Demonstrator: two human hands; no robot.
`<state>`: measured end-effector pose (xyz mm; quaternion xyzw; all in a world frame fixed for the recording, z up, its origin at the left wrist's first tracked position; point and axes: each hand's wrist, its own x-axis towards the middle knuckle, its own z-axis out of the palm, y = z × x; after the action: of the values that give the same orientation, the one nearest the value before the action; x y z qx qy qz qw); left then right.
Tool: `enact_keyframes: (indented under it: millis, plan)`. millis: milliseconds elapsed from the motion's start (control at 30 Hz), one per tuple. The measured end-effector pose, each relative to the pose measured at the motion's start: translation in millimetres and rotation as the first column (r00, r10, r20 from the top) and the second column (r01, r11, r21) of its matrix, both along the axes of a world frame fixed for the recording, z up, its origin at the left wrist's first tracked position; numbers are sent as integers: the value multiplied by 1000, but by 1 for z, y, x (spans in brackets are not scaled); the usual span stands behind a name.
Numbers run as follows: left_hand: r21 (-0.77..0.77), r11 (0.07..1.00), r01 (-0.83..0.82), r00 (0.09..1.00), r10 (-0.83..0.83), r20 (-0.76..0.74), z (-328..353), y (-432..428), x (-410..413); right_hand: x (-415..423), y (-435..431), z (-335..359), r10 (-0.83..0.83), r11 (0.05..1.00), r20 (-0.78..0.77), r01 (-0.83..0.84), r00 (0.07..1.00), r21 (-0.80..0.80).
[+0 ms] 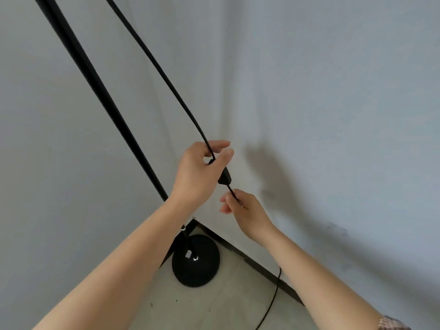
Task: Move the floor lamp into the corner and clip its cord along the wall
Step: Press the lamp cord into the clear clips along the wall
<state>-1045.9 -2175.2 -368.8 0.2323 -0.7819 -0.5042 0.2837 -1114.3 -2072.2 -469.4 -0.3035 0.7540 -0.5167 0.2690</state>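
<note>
- Up against the corner, the floor lamp's round base (195, 260) sits on the floor, its pole (95, 84) slanting up left.
- Left hand (198, 173) pinches the cord (164, 77) just above the inline switch (225, 177).
- Right hand (245, 214) grips the cord below the switch.

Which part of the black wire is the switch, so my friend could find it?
Start at the corner where the two grey walls meet. In front of it, both hands hold the thin black cord. The switch is the fat black lump between the left hand and right hand.
</note>
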Motion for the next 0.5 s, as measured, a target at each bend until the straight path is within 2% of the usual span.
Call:
enact_keyframes:
  millis: [67, 167, 233, 333, 500]
  plan:
    - [22, 999, 31, 995, -29, -98, -26, 3, 0, -4, -1, -16, -26, 998, -70, 22, 997, -58]
    - [65, 998, -10, 951, 30, -307, -53, 1, -4, -8, 0, -36, -36, 994, -138, 22, 990, -103]
    - [99, 995, -14, 919, 52, -391, -68, -1, -8, -12, 4, -50, -44, 995, -154, 29, 987, -97]
    - [102, 994, 27, 932, 12, -363, -93, 0, -15, -17, 13, -71, -43, 998, -161, 35, 986, -53]
    - [103, 976, 194, 972, -177, -152, -134, 6, -21, -20, 35, -91, -85, 992, -196, 100, 977, 72]
